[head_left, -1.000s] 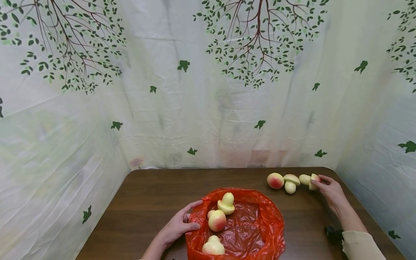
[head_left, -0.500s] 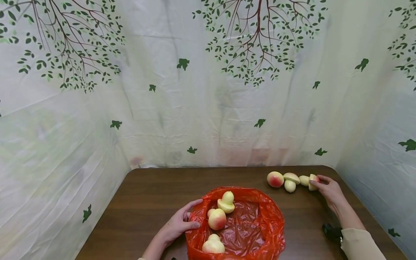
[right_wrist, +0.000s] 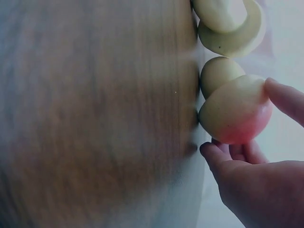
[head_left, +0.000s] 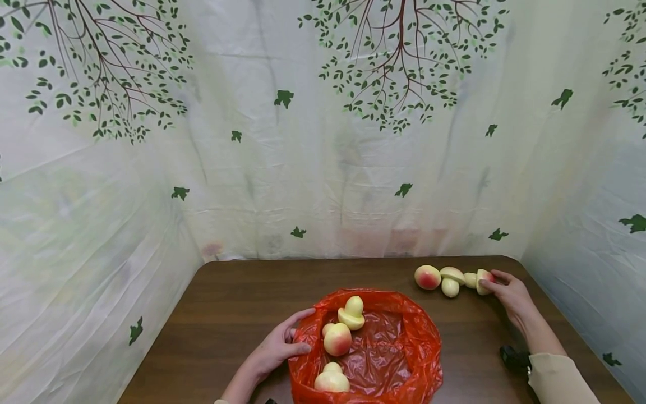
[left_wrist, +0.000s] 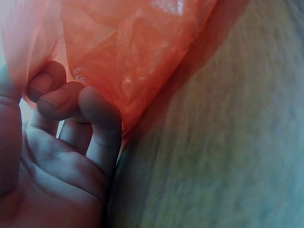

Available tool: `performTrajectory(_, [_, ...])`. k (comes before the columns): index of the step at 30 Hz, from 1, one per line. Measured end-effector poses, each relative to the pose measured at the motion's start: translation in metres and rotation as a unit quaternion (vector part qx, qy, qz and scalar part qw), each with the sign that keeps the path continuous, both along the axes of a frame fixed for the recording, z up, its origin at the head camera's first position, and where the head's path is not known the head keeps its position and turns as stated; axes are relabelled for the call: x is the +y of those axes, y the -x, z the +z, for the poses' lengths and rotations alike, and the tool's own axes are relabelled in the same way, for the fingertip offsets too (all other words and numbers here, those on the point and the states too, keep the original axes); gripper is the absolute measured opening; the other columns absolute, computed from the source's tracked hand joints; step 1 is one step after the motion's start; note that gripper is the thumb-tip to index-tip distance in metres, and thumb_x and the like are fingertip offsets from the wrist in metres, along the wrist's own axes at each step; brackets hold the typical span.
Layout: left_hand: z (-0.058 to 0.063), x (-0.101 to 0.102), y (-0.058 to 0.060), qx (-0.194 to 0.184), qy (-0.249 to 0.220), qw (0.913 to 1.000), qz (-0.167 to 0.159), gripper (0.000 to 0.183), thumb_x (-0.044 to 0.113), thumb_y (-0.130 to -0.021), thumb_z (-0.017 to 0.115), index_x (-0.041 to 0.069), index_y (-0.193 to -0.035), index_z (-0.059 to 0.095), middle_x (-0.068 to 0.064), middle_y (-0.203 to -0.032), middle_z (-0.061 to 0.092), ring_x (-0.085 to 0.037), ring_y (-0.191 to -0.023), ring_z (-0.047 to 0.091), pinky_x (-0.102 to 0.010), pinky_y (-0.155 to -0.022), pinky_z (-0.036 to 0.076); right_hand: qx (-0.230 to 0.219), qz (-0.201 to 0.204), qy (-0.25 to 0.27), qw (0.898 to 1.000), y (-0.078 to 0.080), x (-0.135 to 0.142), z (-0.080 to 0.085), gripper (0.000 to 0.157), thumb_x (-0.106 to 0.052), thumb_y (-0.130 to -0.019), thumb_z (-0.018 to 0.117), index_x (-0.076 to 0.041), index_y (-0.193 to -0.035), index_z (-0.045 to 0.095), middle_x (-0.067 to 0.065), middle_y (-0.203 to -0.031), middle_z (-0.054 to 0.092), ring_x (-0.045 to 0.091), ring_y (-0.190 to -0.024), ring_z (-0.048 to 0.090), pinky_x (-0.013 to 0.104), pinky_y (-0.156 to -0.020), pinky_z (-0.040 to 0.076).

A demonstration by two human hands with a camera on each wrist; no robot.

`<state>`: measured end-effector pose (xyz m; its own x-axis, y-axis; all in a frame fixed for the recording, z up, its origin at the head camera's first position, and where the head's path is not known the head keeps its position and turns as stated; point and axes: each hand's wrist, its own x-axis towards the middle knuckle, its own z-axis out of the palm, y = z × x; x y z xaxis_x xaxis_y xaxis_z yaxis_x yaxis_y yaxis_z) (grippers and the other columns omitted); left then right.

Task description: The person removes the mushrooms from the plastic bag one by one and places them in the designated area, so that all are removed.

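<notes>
My left hand (head_left: 277, 343) grips the left side of a red plastic bag (head_left: 426, 353), which stands wide open on the table. Its curled fingers show against the thin plastic (left_wrist: 128, 52) in the left wrist view. Inside the bag, along its left side, lie three cream toy mushrooms (head_left: 337, 340), some with a red blush. At the back right, my right hand (head_left: 512, 294) pinches the blushed cap of a mushroom (right_wrist: 235, 111) lying on its side, thumb and fingers on opposite sides. Its stem points left, close to a second mushroom (head_left: 451, 283); a third (head_left: 427, 277) sits left of that.
The brown wooden table (head_left: 242, 303) ends at a pale curtain (head_left: 323, 168) printed with branches and leaves, which also hangs at both sides. A black wrist device (head_left: 516, 360) sits at the right wrist, just above the tabletop.
The right hand and its mushroom have shifted slightly left, bringing the stem closer to the middle mushroom. The left hand and bag have stayed in place.
</notes>
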<state>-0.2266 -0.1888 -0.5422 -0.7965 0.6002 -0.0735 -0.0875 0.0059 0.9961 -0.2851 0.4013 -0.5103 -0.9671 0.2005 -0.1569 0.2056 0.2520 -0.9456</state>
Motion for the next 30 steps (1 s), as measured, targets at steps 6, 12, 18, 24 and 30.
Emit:
performTrajectory(6, [-0.001, 0.001, -0.001, -0.004, -0.002, 1.0, 0.0, 0.078, 0.01, -0.102, 0.07, 0.008, -0.167, 0.028, 0.002, -0.091, 0.076, -0.009, -0.081, 0.078, -0.029, -0.077, 0.066, -0.003, 0.001, 0.007, 1.0, -0.001, 0.001, -0.001, 0.087, -0.03, -0.107, 0.063, 0.013, -0.164, 0.013, 0.035, -0.17, 0.016, -0.014, -0.101, 0.039, -0.002, -0.078, 0.041])
performTrajectory(12, [-0.001, 0.001, -0.001, -0.002, -0.007, 1.0, 0.001, 0.078, 0.008, -0.102, 0.07, 0.008, -0.167, 0.028, 0.0, -0.094, 0.076, -0.01, -0.083, 0.079, -0.03, -0.078, 0.066, 0.018, -0.004, 0.004, 1.0, -0.001, 0.004, -0.001, 0.085, -0.027, -0.106, 0.065, 0.014, -0.163, 0.017, 0.023, -0.15, 0.046, -0.023, -0.09, 0.043, 0.0, -0.079, 0.041])
performTrajectory(18, [0.0, 0.001, -0.001, 0.0, -0.005, 1.0, 0.002, 0.078, 0.009, -0.102, 0.07, 0.009, -0.167, 0.028, -0.001, -0.094, 0.076, -0.011, -0.083, 0.079, -0.031, -0.078, 0.066, 0.053, -0.008, 0.006, 0.999, -0.004, 0.006, 0.001, 0.085, -0.026, -0.105, 0.068, 0.014, -0.162, 0.02, -0.034, -0.101, 0.05, -0.024, -0.09, 0.048, 0.001, -0.081, 0.04])
performTrajectory(24, [0.001, 0.001, -0.002, 0.0, -0.001, 1.0, 0.004, 0.078, 0.01, -0.102, 0.071, 0.009, -0.167, 0.028, -0.001, -0.094, 0.076, -0.011, -0.083, 0.079, -0.031, -0.078, 0.066, 0.062, -0.009, -0.014, 0.998, -0.01, 0.002, 0.01, 0.087, -0.035, -0.105, 0.067, 0.008, -0.165, 0.021, -0.034, -0.111, 0.045, -0.022, -0.1, 0.044, 0.003, -0.086, 0.04])
performTrajectory(30, [0.001, 0.001, -0.002, 0.002, -0.003, 1.0, 0.003, 0.079, 0.009, -0.101, 0.071, 0.009, -0.167, 0.027, -0.001, -0.093, 0.076, -0.011, -0.083, 0.079, -0.031, -0.078, 0.066, 0.073, 0.008, -0.027, 0.997, -0.014, -0.005, 0.024, 0.086, -0.039, -0.105, 0.067, 0.005, -0.165, 0.023, -0.03, -0.122, 0.046, -0.017, -0.11, 0.044, 0.004, -0.089, 0.04])
